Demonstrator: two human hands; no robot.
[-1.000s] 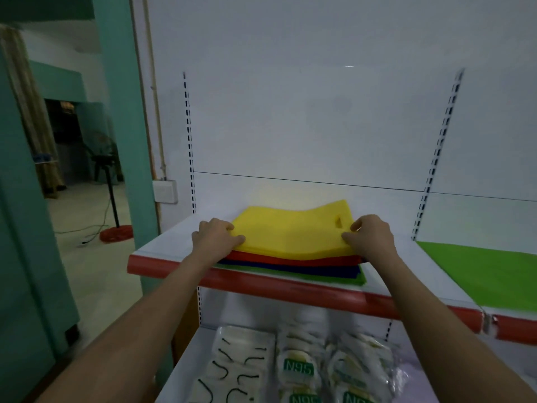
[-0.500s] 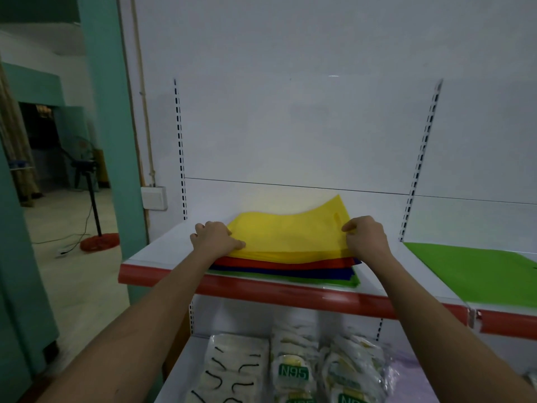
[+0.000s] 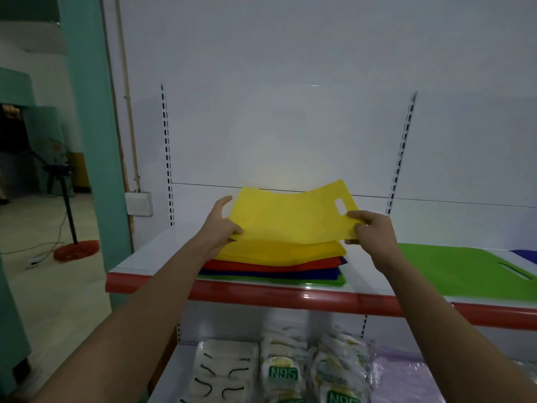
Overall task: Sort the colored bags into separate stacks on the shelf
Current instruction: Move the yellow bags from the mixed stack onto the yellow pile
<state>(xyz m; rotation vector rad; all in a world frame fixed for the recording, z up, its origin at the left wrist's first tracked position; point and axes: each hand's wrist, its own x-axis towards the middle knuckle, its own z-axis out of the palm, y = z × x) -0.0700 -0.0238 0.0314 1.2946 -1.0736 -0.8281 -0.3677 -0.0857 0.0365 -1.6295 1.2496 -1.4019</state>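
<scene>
A yellow bag (image 3: 290, 216) with a handle slot is lifted off a mixed stack (image 3: 273, 264) on the white shelf (image 3: 139, 257). My left hand (image 3: 219, 225) pinches its left edge and my right hand (image 3: 370, 232) pinches its right edge near the slot. Below it the stack shows more yellow, then red, blue and green layers. A green bag (image 3: 453, 271) lies flat on the shelf to the right, and a blue bag (image 3: 526, 255) peeks in at the far right edge.
The shelf has a red front lip (image 3: 290, 295) and a white back panel. On the lower shelf lie packets of N95 masks (image 3: 283, 373). A teal pillar (image 3: 90, 141) stands left, with a fan stand (image 3: 72, 242) on the floor beyond.
Both hands have raised the top yellow bag off the stack; its far edge now tilts up and the handle slot shows. More yellow is uncovered beneath.
</scene>
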